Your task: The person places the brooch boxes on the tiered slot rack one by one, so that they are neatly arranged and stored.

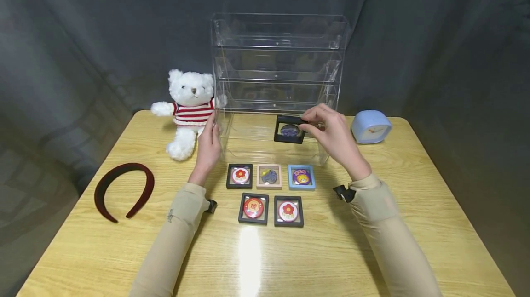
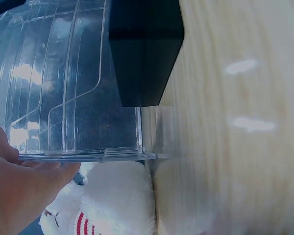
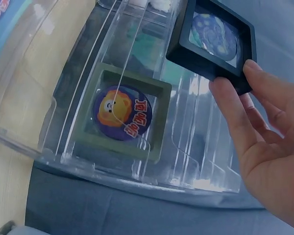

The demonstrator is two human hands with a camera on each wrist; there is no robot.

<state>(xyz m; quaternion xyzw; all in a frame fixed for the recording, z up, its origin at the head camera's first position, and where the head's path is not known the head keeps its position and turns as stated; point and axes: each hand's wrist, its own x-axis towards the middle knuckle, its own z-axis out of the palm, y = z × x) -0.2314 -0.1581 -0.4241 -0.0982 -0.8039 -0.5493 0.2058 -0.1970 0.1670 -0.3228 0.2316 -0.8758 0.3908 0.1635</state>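
Note:
My right hand [image 1: 333,136] pinches a black square display frame [image 1: 289,129] by its right side. Inside it is a round badge with a swirling blue-purple picture, plainer in the right wrist view. The frame is held tilted in front of a clear plastic tiered rack [image 1: 276,81]. On one tier, beneath the right hand, stands a green frame [image 3: 159,122] with a purple lion badge. My left hand [image 1: 209,145] rests on the rack's left side with its fingers fairly straight. Five frames' worth of badges is avoided as a count: several framed badges, including a light blue frame [image 1: 301,177], lie before the rack.
A white teddy bear [image 1: 192,90] in a striped sweater sits left of the rack. A dark red headband [image 1: 124,191] lies at the table's left. A light blue clock [image 1: 371,127] stands to the right. Grey curtain [image 1: 124,21] hangs behind the wooden table [image 1: 323,260].

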